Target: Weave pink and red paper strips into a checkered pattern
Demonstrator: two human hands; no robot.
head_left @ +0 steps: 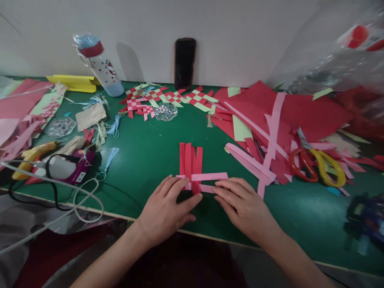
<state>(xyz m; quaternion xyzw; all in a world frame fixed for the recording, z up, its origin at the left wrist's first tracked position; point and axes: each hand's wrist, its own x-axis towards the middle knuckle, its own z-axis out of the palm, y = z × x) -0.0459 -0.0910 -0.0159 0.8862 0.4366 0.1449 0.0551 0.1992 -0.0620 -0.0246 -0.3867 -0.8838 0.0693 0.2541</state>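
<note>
Red paper strips stand upright, crossed by pink paper strips, near the middle of the table's front edge. Of the two hands, the left lies over the crossing's left side, fingers slightly spread, fingertips pressing on the strips. The right hand has its fingers close together, fingertips at the pink strips' right ends; whether it pinches them, I cannot tell. Scissors lie toward the table's right edge, and a phone leans against the wall at its back edge.
</note>
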